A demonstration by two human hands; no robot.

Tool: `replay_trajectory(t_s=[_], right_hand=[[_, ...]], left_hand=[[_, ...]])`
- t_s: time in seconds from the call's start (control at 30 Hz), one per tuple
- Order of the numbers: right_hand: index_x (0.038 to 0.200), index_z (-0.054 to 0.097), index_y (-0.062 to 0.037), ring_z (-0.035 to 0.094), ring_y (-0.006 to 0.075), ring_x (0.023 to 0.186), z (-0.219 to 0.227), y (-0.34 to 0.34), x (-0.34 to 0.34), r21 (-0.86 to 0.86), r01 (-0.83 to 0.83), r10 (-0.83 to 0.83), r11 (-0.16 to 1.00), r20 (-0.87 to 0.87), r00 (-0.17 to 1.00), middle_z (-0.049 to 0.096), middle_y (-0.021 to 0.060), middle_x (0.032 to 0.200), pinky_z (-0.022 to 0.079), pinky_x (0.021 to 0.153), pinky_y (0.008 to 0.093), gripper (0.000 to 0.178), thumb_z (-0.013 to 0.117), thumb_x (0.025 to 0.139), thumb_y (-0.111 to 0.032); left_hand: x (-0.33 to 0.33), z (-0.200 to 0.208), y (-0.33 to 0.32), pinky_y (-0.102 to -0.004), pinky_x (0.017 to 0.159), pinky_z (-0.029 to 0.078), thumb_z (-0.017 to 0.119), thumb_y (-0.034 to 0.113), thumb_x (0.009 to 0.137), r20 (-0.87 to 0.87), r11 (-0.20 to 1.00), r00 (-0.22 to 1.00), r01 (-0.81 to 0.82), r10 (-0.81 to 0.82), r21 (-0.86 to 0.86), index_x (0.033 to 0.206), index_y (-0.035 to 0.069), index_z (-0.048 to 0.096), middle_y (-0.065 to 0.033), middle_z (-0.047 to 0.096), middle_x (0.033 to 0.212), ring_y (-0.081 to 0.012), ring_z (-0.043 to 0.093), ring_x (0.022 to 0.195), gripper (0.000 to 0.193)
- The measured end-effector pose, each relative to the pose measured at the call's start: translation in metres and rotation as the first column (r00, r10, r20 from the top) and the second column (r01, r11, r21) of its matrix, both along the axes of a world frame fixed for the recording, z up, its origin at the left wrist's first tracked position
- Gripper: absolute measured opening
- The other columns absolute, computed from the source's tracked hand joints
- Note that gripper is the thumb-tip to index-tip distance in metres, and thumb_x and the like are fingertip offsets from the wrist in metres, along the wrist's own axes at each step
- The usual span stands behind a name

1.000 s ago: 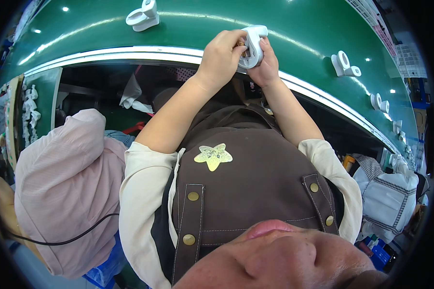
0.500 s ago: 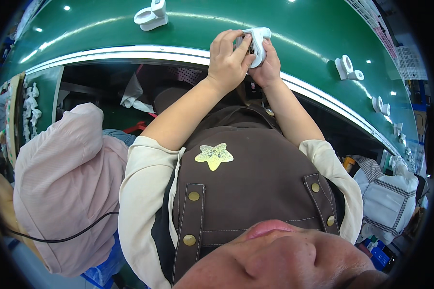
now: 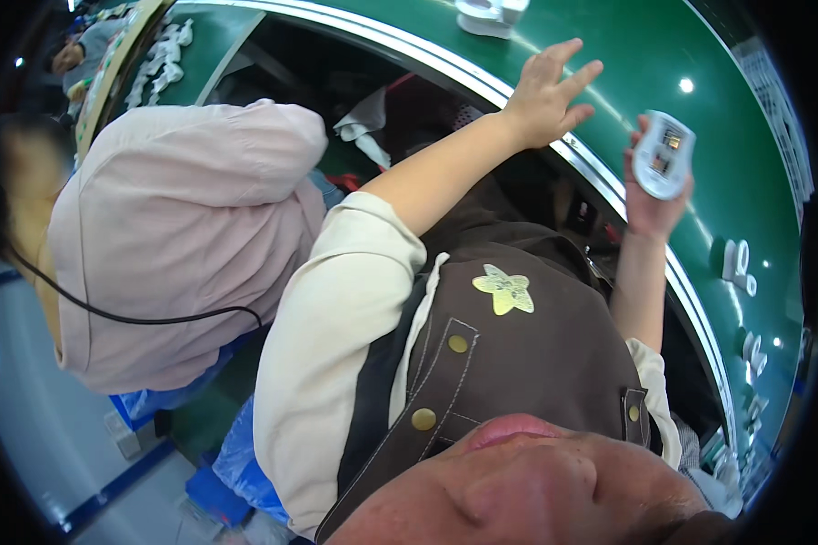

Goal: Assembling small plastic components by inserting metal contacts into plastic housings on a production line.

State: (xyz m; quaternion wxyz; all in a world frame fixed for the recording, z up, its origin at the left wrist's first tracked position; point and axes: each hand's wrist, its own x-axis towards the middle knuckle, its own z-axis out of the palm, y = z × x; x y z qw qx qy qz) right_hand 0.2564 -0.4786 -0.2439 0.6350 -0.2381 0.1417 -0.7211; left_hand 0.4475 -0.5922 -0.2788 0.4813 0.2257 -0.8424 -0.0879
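Observation:
My right hand (image 3: 654, 213) is closed round a white plastic housing (image 3: 651, 171) above the green work surface. The face turned up has an opening with coppery metal pieces inside; I cannot tell what device it is. My left hand (image 3: 543, 102) is off the housing, its fingers spread and nothing in them. It hovers at the white-edged border of the green surface (image 3: 636, 54). Beyond it lies a white plastic piece (image 3: 491, 16) with a rounded part, cut by the upper edge of the picture.
More white pieces stand along the surface to the right, one upright with a ring (image 3: 739, 266) and a smaller one (image 3: 753, 352). A person in a pink top (image 3: 182, 236) sits close on my left. White parts (image 3: 162, 59) line another green surface at upper left.
Both hands were together on the white housing. My left hand has let go and opened; the right has carried the housing apart from it. The whole view has turned.

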Motion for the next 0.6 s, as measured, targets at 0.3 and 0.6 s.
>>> replay_trajectory(t_s=[0.3, 0.6], right_hand=[[0.095, 0.055, 0.0007, 0.053, 0.0198, 0.085, 0.138, 0.081, -0.017, -0.379, 0.078, -0.103, 0.922, -0.046, 0.994, 0.049, 0.0089, 0.099, 0.050, 0.063, 0.0276, 0.038, 0.076, 0.065, -0.007], [0.085, 0.060, -0.0014, 0.067, 0.0157, 0.071, 0.157, 0.088, -0.021, -0.729, -0.173, -0.011, 0.662, -0.241, 0.971, 0.063, 0.0078, 0.087, 0.059, 0.055, 0.0246, 0.042, 0.084, 0.049, 0.001]], left_hand=[[-0.011, -0.029, -0.004, -0.0409, 0.096, 0.036, 0.065, 0.028, 0.076, 0.316, 0.981, 0.930, -0.194, 0.187, -0.008, 0.097, 0.007, 0.063, -0.0123, 0.056, 0.113, -0.0298, 0.045, 0.115, 0.030], [-0.004, -0.032, -0.005, -0.0393, 0.095, 0.036, 0.063, 0.027, 0.078, 0.330, 0.982, 0.926, -0.188, 0.183, -0.018, 0.094, 0.008, 0.064, -0.0108, 0.057, 0.111, -0.0280, 0.047, 0.113, 0.024]])
